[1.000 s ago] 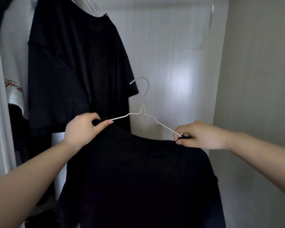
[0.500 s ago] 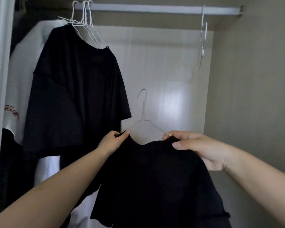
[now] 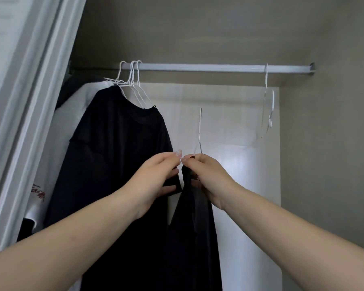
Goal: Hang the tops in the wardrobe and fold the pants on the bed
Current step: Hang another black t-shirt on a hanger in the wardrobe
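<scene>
Right hand (image 3: 206, 175): raised just right of frame centre, fingers curled around the top of a black T-shirt (image 3: 189, 232) and the base of its white wire hanger (image 3: 199, 131); the grip is clamped on both together.
Left hand (image 3: 156, 177): at about 9 o'clock from the right hand and nearly touching it, thumb and forefinger (image 3: 177, 156) drawn towards each other at the tip; whether they pinch the fabric or the wire cannot be told. The lower fingers lie spread over the sleeve of the hung shirt behind.
Black T-shirt: hangs edge-on straight down from the right hand towards 6 o'clock, in the open middle of the wardrobe.
White wire hanger: its hook stands up at 12 o'clock from the right hand, below the rail and not on it.
Wardrobe rail (image 3: 208, 67): a pale bar running across at 12 o'clock.
Hung black T-shirt (image 3: 114, 164): at 9 to 10 o'clock of the hands, on a cluster of white hangers (image 3: 132, 80) at the rail's left end.
White garment (image 3: 72, 127): behind the hung shirt, further left, with red lettering low on it.
Spare hangers (image 3: 268, 106): bare, on the rail at 2 o'clock, well apart from the hands.
Door frame (image 3: 29, 101): pale, slanting down the left edge.
</scene>
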Demonstrator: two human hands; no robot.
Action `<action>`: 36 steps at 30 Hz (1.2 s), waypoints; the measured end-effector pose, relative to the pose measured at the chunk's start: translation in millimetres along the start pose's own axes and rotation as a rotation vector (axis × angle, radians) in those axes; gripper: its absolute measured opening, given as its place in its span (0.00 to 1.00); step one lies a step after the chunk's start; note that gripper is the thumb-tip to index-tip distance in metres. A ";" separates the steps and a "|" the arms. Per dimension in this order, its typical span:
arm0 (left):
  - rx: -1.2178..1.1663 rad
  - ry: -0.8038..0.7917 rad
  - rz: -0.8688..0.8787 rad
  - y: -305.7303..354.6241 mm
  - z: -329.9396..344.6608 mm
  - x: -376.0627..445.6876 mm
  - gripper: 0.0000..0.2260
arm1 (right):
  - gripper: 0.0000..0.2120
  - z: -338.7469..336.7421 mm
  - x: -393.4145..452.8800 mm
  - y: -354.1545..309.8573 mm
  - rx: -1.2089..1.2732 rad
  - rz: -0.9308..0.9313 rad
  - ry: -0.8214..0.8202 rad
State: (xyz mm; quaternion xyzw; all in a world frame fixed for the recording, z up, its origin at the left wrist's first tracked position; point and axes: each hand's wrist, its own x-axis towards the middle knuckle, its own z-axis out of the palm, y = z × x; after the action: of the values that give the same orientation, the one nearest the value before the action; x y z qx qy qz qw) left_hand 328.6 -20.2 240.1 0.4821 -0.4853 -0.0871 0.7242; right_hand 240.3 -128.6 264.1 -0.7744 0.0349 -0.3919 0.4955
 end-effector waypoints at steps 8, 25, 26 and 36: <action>0.319 0.058 0.252 48.5 -25.7 27.8 0.15 | 0.07 38.9 88.6 -44.8 -0.131 -0.196 0.086; 0.772 0.387 0.417 93.5 -99.2 122.8 0.21 | 0.13 126.1 252.9 -124.2 -0.167 -0.210 0.148; 0.772 0.390 0.398 89.7 -102.3 123.6 0.20 | 0.11 128.9 256.1 -122.0 -0.169 -0.210 0.156; 0.821 0.449 0.274 72.7 -123.0 130.8 0.20 | 0.19 150.6 258.7 -78.3 -0.156 -0.307 0.106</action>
State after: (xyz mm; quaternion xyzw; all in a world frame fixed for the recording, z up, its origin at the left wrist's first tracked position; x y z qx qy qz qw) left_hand 467.7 15.4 370.0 0.6664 -0.3703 0.3139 0.5659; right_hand 489.3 -91.9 444.0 -0.7850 -0.0276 -0.4992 0.3657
